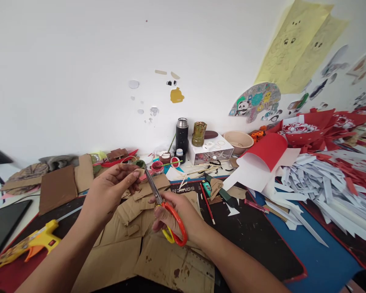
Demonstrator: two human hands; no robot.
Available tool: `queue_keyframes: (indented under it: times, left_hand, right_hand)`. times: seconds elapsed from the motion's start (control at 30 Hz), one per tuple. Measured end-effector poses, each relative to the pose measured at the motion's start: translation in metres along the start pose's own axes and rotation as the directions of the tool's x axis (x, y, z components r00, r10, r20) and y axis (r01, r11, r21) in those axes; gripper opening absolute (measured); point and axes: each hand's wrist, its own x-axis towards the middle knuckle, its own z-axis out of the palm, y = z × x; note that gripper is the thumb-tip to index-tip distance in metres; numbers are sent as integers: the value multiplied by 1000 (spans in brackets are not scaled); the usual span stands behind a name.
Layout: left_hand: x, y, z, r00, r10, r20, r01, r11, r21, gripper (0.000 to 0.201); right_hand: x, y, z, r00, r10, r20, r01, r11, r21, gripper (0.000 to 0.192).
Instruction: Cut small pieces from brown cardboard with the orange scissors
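Note:
My right hand (173,217) grips a pair of scissors (166,207) with orange and yellow handles, its blades pointing up and left. Their tips reach a small dark green piece (139,164) pinched between the fingers of my left hand (112,187). Both hands are raised above torn brown cardboard pieces (146,240) lying on the dark desk mat (256,232).
A yellow glue gun (33,240) lies at front left, a dark tablet (4,224) beside it. At the back stand a black flask (182,136), a white box (210,152) and a bowl (238,141). Red paper (268,152) and white paper strips (317,183) pile at right.

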Motion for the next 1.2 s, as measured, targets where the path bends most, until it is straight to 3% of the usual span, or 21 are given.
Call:
queue_keyframes:
  times: [0.1,0.23,0.43,0.67,1.2]
  left_hand:
    - [0,-2,-1,1000,19,-4,-18,999,33,54]
    - [-1,0,-1,1000,23,-8,-23,999,23,53]
    - [-2,3,2,999,28,19,-29,999,31,51]
    - [-2,-3,4,992,41,116,-53,993,102,45]
    - [-4,0,6,982,37,185,-70,983,172,38]
  right_hand:
    - [-1,2,-2,1000,-6,16,6,1000,-16,78]
    - [-2,-1,-5,997,-78,19,81,982,-172,65]
    - [-4,-8,0,998,7,-66,-21,977,-214,53]
    - [-2,-8,0,996,-30,-90,3,957,-289,42]
    - [-5,-13,0,995,-42,-93,4,929,-370,42]
